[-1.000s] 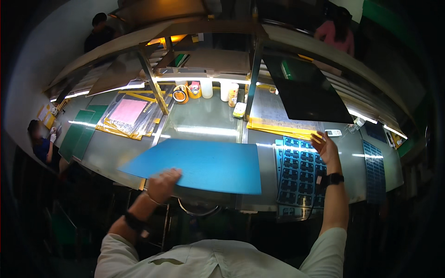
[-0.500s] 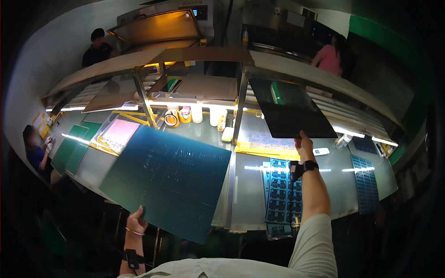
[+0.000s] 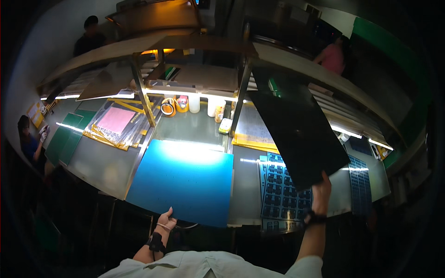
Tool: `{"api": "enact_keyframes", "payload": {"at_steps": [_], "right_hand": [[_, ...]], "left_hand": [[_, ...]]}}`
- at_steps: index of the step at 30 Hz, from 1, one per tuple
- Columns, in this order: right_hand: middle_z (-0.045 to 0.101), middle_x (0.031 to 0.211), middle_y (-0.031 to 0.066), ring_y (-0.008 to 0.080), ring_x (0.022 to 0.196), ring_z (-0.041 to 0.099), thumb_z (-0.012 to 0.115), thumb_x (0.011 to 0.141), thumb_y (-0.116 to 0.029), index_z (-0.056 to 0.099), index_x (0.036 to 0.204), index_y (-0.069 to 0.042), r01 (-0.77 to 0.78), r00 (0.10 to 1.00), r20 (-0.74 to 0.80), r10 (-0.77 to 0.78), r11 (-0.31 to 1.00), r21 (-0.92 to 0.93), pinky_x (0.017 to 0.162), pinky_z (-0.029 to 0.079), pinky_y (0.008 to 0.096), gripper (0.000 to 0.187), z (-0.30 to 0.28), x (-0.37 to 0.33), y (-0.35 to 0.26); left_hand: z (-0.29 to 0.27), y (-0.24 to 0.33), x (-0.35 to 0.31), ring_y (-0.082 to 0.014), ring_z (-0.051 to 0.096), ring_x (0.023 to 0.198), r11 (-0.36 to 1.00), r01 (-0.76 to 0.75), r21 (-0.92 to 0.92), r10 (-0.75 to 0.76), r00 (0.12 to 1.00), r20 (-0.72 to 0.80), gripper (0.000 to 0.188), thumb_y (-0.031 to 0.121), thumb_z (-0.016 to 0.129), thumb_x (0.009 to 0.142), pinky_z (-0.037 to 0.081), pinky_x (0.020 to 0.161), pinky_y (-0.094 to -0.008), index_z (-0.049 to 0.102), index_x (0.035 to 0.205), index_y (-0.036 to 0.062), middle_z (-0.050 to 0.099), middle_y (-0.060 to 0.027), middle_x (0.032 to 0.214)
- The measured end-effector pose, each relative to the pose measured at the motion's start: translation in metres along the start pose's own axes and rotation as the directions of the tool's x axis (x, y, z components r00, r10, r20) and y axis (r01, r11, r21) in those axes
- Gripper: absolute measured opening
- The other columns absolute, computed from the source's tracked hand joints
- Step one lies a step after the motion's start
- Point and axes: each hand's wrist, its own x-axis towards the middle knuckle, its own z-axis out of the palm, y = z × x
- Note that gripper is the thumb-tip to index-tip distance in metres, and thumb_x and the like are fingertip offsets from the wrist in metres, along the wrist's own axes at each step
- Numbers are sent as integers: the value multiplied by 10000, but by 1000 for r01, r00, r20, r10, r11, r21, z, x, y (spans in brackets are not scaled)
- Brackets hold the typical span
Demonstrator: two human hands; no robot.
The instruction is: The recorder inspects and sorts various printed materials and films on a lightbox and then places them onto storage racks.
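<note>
A flat blue panel (image 3: pixel 183 183) lies at the middle of the bench, glare along its far side. My left hand (image 3: pixel 167 220) grips its near edge, thumb on top. My right hand (image 3: pixel 322 191) holds a large dark panel (image 3: pixel 303 134) by its near right corner. That dark panel slants over the right part of the bench, and its far end reaches the slatted shelf. Partly beneath it, blue sheets with rows of dark cut-out-like patterns (image 3: pixel 280 192) rest on the bench.
A shelf rail (image 3: pixel 204 90) with a light strip crosses the bench. Tape rolls (image 3: pixel 168 107) and bottles (image 3: pixel 194 103) stand below it. Green panels (image 3: pixel 65 139) and a pink sheet (image 3: pixel 117 120) are at left, a patterned blue panel (image 3: pixel 359 185) at right. Several people are around.
The blue panel has come down flat onto the bench, my left hand moving right with it. My right hand has drawn the dark panel nearer, off the shelf and over the patterned sheets.
</note>
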Motion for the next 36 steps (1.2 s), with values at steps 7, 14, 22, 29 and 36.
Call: {"api": "enact_keyframes", "payload": {"at_steps": [7, 14, 22, 29, 36], "right_hand": [[545, 1074, 227, 292, 981, 524, 426, 907, -289, 513, 1088, 86, -88, 942, -172, -289, 282, -955, 872, 396, 359, 426, -58, -263, -47], [511, 1169, 179, 261, 1069, 488, 500, 835, -282, 480, 1158, 43, -363, 812, -548, -199, 562, -743, 933, 367, 350, 459, -64, -385, -30], [549, 1049, 129, 227, 964, 514, 496, 888, -208, 498, 1084, 35, -53, 874, -437, -214, 851, -523, 880, 391, 337, 312, -44, -372, 33], [602, 642, 87, 230, 643, 616, 641, 794, -291, 586, 720, -16, -680, 733, -432, 526, 561, -472, 601, 511, 353, 290, -25, -308, 77], [474, 1190, 204, 362, 1116, 444, 717, 671, -277, 538, 932, -24, 304, 948, 312, 68, 109, -947, 932, 369, 408, 406, 71, -287, 89]], "left_hand": [[7, 10, -21, -297, 582, 958, 570, 448, 688, -323, 893, -313, 548, 452, 533, 833, 488, 814, -429, 500, 1036, -57, 580, -198, 1033], [152, -95, -59, -237, 555, 1041, 35, -213, 976, -769, 619, 162, 592, 508, 423, 873, 446, 876, -348, 491, 1181, 7, 569, -139, 1127], [180, -274, -62, -283, 434, 1161, 404, 507, 761, -914, 206, 349, 517, 359, 485, 882, 329, 991, -420, 400, 1244, 0, 443, -145, 1269], [187, -265, 10, -242, 585, 909, 490, 585, 646, -830, 539, 142, 276, 177, 548, 862, 469, 829, -396, 550, 1038, -36, 601, -136, 986], [169, -274, 31, -278, 554, 970, 562, 600, 570, -730, 684, -1, 345, 300, 471, 900, 402, 891, -449, 559, 1026, -9, 598, -133, 1037]]}}
